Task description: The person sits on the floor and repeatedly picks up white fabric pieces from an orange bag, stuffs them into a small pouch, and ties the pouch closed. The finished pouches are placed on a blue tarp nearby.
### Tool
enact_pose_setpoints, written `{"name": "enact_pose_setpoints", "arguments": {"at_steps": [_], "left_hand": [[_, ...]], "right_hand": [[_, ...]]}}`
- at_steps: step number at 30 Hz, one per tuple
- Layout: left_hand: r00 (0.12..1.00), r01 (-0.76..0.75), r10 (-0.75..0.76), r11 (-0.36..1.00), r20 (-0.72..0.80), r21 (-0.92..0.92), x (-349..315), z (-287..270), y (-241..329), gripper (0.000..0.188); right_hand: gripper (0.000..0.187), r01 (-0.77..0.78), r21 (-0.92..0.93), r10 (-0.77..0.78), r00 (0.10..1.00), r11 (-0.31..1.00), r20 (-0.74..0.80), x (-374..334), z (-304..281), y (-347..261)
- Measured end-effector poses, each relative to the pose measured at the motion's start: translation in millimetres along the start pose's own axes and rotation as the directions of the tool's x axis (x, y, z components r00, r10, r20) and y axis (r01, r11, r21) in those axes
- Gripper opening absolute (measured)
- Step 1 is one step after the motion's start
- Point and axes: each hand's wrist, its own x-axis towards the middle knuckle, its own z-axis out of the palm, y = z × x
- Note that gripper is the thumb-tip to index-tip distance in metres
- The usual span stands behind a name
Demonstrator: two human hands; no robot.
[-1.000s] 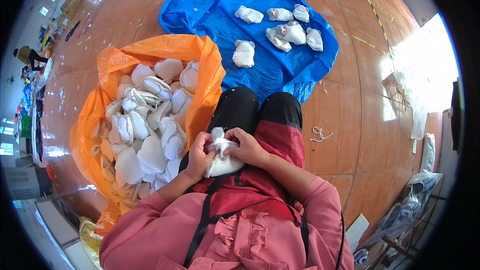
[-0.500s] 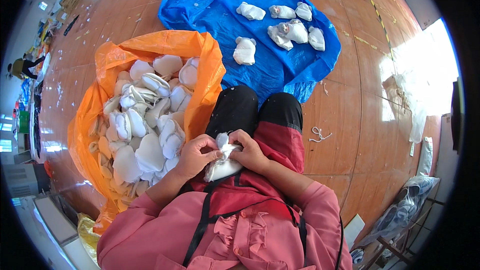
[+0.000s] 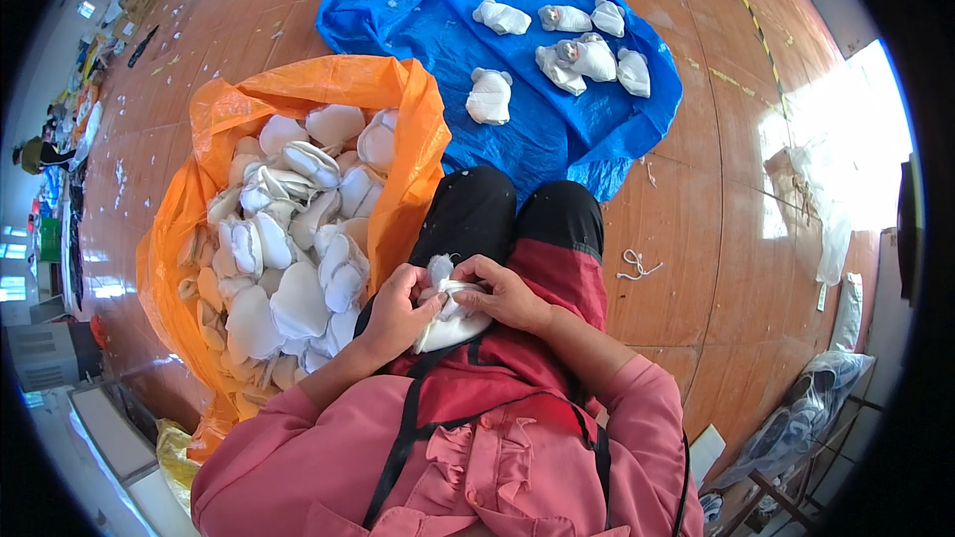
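Note:
Over my lap, both hands pinch a small white fabric piece (image 3: 453, 333) that looks like a pouch or plush skin. My left hand (image 3: 398, 313) grips its left edge between thumb and fingers. On the other side, my right hand (image 3: 507, 300) is closed on its upper right edge. A fuzzy whitish tip (image 3: 440, 268) pokes up between the two hands. Folds and fingers hide much of the piece. To the left, an orange sack (image 3: 406, 119) holds many flat, rounded white fabric pieces (image 3: 298, 303).
Ahead on the floor lies a blue tarp (image 3: 418, 60) with several small white plush-like bundles (image 3: 490, 97), some showing grey parts. A white string (image 3: 637, 264) lies on the brown floor to the right. Plastic-wrapped material (image 3: 811, 408) sits at lower right. Another person (image 3: 40, 154) is far left.
My right hand has shifted slightly to the right, and the fabric's folds between my hands have changed shape. Both hands keep their hold. The person at far left has changed posture.

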Motion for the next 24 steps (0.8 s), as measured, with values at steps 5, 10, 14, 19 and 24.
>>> {"name": "enact_pose_setpoints", "arguments": {"at_steps": [5,10,14,19,24], "left_hand": [[1.0,0.007,-0.007,1.0,-0.006,-0.03,6.5,7.6,-9.0,0.027],[0.991,-0.037,0.044,0.998,-0.129,0.057,8.5,20.5,-19.9,0.027],[0.991,-0.112,0.116,0.991,-0.061,0.076,4.4,9.2,-18.0,0.025],[0.914,-0.371,0.362,0.928,0.185,0.018,5.4,-17.9,-20.9,0.024],[0.809,-0.529,0.497,0.848,0.315,0.02,7.2,-24.3,-16.7,0.034]], "right_hand": [[0.029,0.041,-0.171,-0.043,0.999,0.984,-0.008,5.1,-3.5,-16.8],[0.022,0.116,-0.421,-0.122,0.992,0.9,0.013,16.7,-2.6,-20.1],[0.018,0.136,-0.507,-0.164,0.986,0.851,-0.01,17.5,5.9,-15.4],[0.017,0.216,-0.528,-0.262,0.965,0.821,-0.012,8.8,10.2,-14.8],[0.02,0.244,-0.527,-0.322,0.945,0.814,-0.059,-4.1,10.4,-7.5]]}}
